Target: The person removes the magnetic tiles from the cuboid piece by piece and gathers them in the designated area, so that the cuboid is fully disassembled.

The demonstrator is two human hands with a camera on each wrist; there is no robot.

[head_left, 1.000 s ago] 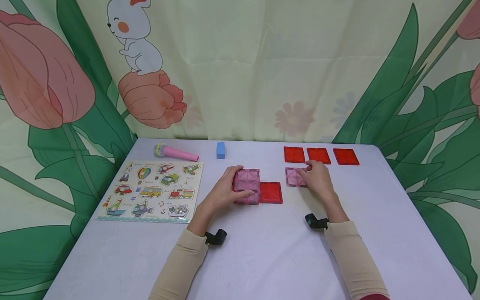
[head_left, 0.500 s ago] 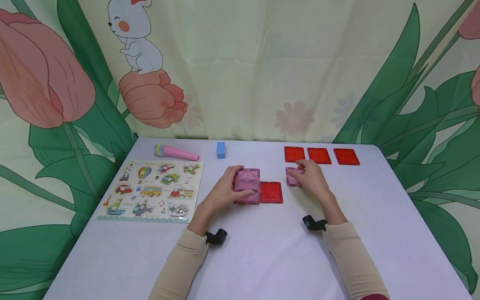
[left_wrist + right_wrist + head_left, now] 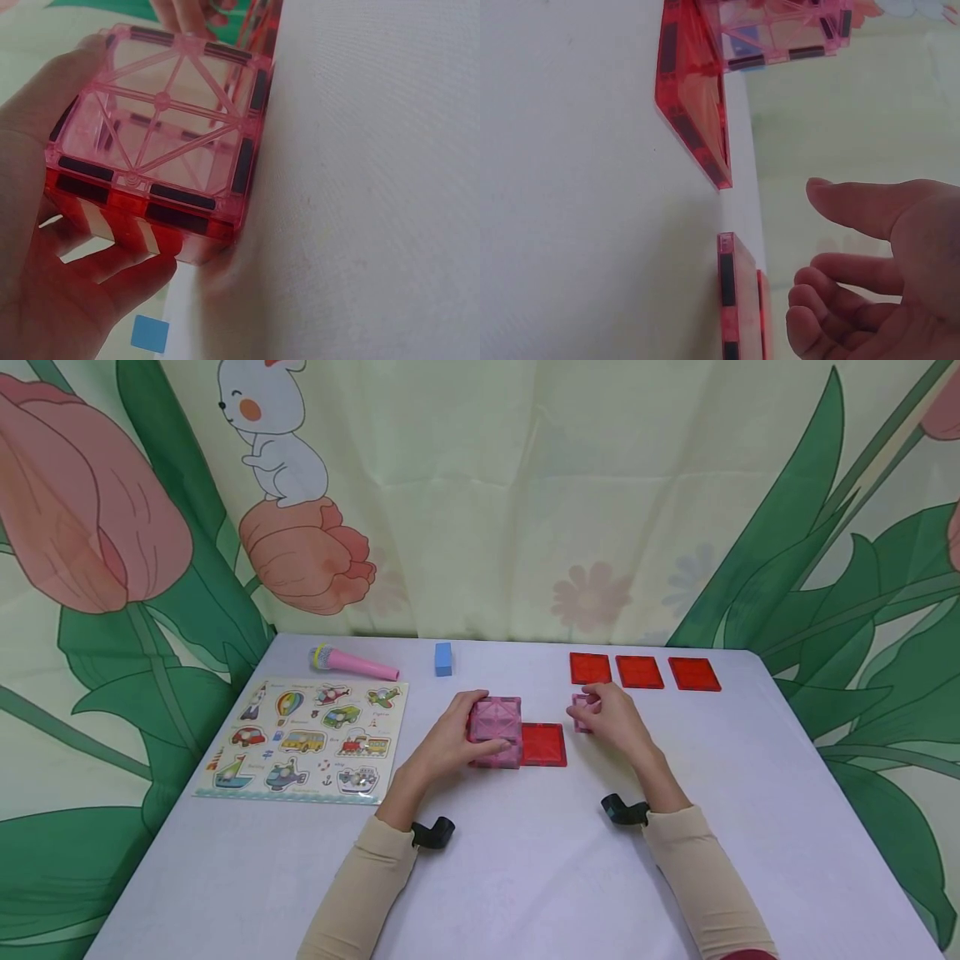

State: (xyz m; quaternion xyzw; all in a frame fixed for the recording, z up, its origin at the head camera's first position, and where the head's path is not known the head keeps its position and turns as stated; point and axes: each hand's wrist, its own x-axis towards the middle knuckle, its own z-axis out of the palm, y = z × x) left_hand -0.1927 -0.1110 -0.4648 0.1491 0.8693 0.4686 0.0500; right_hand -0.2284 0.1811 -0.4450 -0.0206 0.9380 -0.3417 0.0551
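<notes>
Backdrop: a curtain (image 3: 465,527) printed with tulips and a rabbit hangs behind a white-covered table (image 3: 525,877).
Board: a picture board (image 3: 300,739) lies flat at left, a pink microphone (image 3: 352,663) beyond it, a blue block (image 3: 443,659) farther right.
Left hand (image 3: 450,737): curled round the left side of a box (image 3: 497,717), gripping it.
Box: on the table just right of the left palm, square pink face up, another pink face toward the person.
Red tile (image 3: 543,744): flat, touching the box's right side; square, edges running along and across the table.
Pink tile (image 3: 739,300): flat beneath the right hand (image 3: 615,717), partly hidden by it in the head view, square to the table's far edge.
Right hand: thumb apart from loosely bent fingers, raised clear of the pink tile.
Far row: three red tiles (image 3: 639,672), beyond the right hand.
</notes>
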